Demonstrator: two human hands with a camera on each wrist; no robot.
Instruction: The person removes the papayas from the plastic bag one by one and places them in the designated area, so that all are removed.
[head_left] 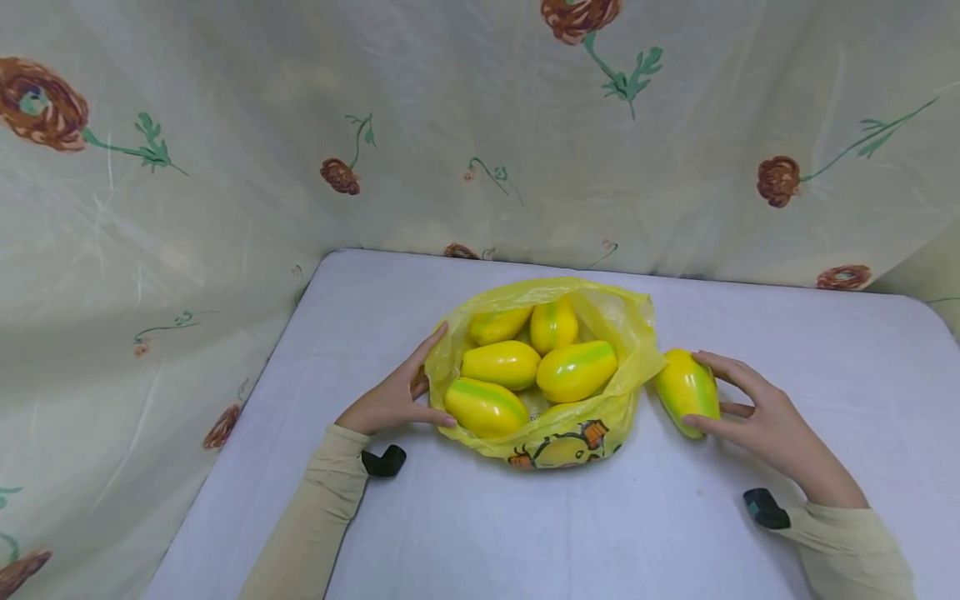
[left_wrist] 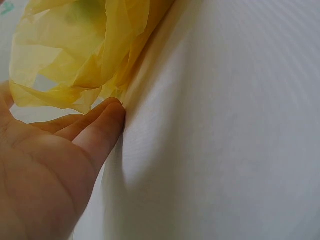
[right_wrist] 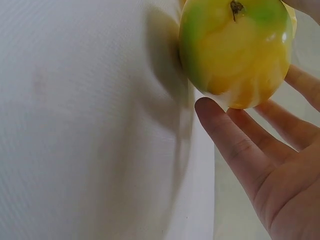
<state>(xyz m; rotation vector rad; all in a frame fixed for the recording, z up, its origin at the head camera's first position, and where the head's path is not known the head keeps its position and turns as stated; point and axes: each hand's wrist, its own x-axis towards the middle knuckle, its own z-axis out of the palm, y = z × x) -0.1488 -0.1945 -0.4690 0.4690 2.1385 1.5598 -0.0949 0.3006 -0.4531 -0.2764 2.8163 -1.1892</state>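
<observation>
A yellow plastic bag [head_left: 630, 392] stands with its mouth open upward on the table, a cartoon print on its front. Inside lie several yellow papayas [head_left: 576, 372] with green streaks. Against the bag's left side rests my left hand [head_left: 401, 392], thumb and fingers spread; the left wrist view shows its fairly straight fingers at the thin plastic [left_wrist: 75, 55]. Just right of the bag, my right hand [head_left: 765, 417] holds another papaya [head_left: 684, 387] between thumb and fingers. The papaya's stem end [right_wrist: 236, 7] faces the right wrist camera.
A white cloth covers the table [head_left: 480, 533]. Behind and to the left hangs a pale curtain [head_left: 247, 108] with brown flowers. A small black device [head_left: 384, 461] sits at the left wrist, and a similar one [head_left: 767, 508] at the right.
</observation>
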